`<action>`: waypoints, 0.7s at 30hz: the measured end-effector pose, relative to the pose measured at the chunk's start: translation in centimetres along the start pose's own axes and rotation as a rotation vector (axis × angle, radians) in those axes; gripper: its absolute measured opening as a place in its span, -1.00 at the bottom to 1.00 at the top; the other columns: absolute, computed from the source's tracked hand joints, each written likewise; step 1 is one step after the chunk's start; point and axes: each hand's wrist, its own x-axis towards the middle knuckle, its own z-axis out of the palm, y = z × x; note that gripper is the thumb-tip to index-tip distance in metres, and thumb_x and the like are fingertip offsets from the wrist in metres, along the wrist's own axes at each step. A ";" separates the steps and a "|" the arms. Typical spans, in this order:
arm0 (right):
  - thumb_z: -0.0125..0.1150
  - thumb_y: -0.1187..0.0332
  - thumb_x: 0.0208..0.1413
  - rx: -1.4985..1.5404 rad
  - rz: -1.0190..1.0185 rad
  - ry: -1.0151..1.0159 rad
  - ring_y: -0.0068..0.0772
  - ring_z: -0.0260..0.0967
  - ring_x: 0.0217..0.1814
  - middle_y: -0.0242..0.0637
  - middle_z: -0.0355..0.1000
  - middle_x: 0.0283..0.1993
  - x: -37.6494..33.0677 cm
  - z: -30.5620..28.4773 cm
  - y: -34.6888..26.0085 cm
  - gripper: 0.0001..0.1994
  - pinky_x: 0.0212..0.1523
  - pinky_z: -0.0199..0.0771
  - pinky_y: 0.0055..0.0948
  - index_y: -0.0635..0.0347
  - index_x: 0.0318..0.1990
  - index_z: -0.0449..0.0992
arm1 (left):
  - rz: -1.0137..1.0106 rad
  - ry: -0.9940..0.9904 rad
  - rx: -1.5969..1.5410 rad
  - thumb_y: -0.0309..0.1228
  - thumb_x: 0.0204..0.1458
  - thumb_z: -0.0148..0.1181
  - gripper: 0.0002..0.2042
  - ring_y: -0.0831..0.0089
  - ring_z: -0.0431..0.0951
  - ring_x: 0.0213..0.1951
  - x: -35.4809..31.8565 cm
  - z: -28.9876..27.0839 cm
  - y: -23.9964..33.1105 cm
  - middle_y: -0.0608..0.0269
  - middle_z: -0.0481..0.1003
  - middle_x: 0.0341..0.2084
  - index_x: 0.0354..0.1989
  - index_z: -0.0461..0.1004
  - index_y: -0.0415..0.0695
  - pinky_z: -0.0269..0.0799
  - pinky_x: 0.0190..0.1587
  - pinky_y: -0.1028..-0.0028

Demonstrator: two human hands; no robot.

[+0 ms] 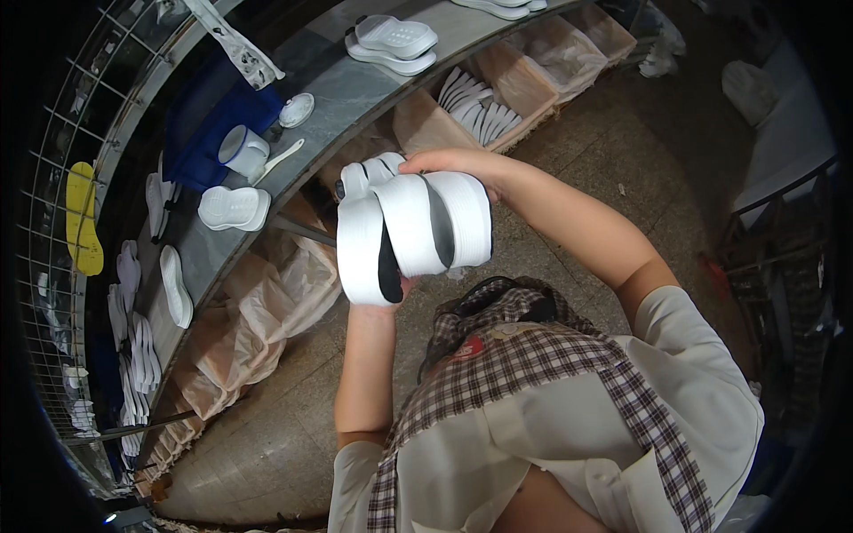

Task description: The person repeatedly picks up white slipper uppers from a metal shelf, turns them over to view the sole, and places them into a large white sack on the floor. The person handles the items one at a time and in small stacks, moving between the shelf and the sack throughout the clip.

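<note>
Between both my hands is a bundle of thick white shoe soles, several of them pressed side by side with dark grey faces showing between. My right hand grips the far right end of the bundle, its fingers partly behind the soles. From below, my left hand supports the near left end; most of its fingers are hidden under the soles. The bundle is up in front of the bench edge, apart from the bench.
On the bench lie a pair of white soles, another pair, a white mug, a lid and a blue bin. Lined boxes stand beneath, one with white soles. A yellow sole hangs on the wire rack.
</note>
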 end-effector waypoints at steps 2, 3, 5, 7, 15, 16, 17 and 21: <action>0.17 0.10 0.00 0.119 0.102 0.017 -0.42 0.44 -0.11 -0.26 0.48 -0.10 0.6 -1.0 1.5 -0.58 -0.04 0.39 -0.40 0.17 -0.05 0.46 | -0.039 0.067 0.071 0.04 0.10 -0.06 -0.51 0.27 0.43 0.02 -0.5 1.0 -0.5 0.26 0.42 0.01 0.10 0.31 0.01 0.45 -0.06 0.21; 0.17 0.10 0.00 0.138 0.096 0.016 -0.43 0.44 -0.12 -0.26 0.48 -0.10 1.0 -1.4 2.0 -0.57 -0.05 0.39 -0.40 0.18 -0.05 0.45 | -0.058 0.004 0.094 0.05 0.09 -0.06 -0.51 0.27 0.42 0.03 -0.6 1.3 -0.6 0.26 0.42 0.01 0.10 0.32 0.02 0.45 -0.06 0.18; 0.17 0.08 0.00 0.169 0.098 0.026 -0.45 0.45 -0.13 -0.25 0.49 -0.12 1.6 -1.7 2.7 -0.56 -0.06 0.38 -0.42 0.19 -0.05 0.45 | -0.086 0.108 0.062 0.04 0.08 -0.05 -0.51 0.22 0.43 0.01 -0.6 1.4 -0.4 0.25 0.43 -0.01 0.09 0.33 0.01 0.45 -0.10 0.09; 0.18 0.04 -0.01 -0.037 0.068 -0.015 -0.40 0.40 -0.04 -0.16 0.42 -0.01 1.7 -2.1 1.9 -0.47 -0.04 0.37 -0.44 0.21 0.04 0.38 | -0.143 0.019 -0.058 -0.01 0.10 -0.08 -0.54 0.16 0.46 -0.03 -0.5 1.1 0.2 0.20 0.43 -0.03 0.07 0.34 -0.02 0.43 -0.09 0.02; 0.24 -0.01 -0.01 -0.150 -0.024 -0.097 -0.10 -0.07 0.37 0.13 -0.09 0.32 0.1 1.4 -0.5 -0.07 0.24 0.17 -0.28 0.42 0.31 -0.14 | 0.097 0.152 0.242 -0.09 0.11 -0.09 -0.42 0.06 0.40 0.04 0.5 2.7 2.4 -0.07 0.36 0.04 0.18 0.18 -0.30 0.29 0.13 0.12; 0.22 0.13 0.00 -0.184 -0.041 -0.050 -0.08 0.03 0.33 0.21 -0.02 0.28 0.3 1.9 -0.2 -0.13 0.23 0.20 -0.26 0.49 0.29 -0.14 | 0.119 0.137 0.323 0.07 0.11 -0.14 -0.32 0.09 0.31 0.12 0.2 3.4 2.6 -0.07 0.27 0.11 0.25 0.07 -0.22 0.20 0.16 0.14; 0.19 0.21 0.00 -0.101 -0.072 -0.036 -0.09 0.10 0.29 0.18 0.02 0.26 0.5 2.0 0.0 -0.18 0.17 0.28 -0.27 0.49 0.28 -0.13 | 0.153 0.218 0.375 0.10 0.11 -0.17 -0.32 0.10 0.29 0.12 -0.3 4.1 2.9 -0.05 0.24 0.13 0.27 0.05 -0.17 0.17 0.15 0.15; 0.01 0.43 -0.02 0.326 -0.117 -0.079 -0.13 0.42 0.00 0.10 0.31 0.06 0.6 0.2 0.8 -0.41 -0.02 0.50 -0.27 0.55 0.18 0.07 | 0.268 0.242 0.515 0.23 0.12 -0.36 -0.28 0.17 0.25 0.07 -2.5 6.1 4.4 0.01 0.16 0.13 0.31 -0.05 -0.03 0.15 0.08 0.18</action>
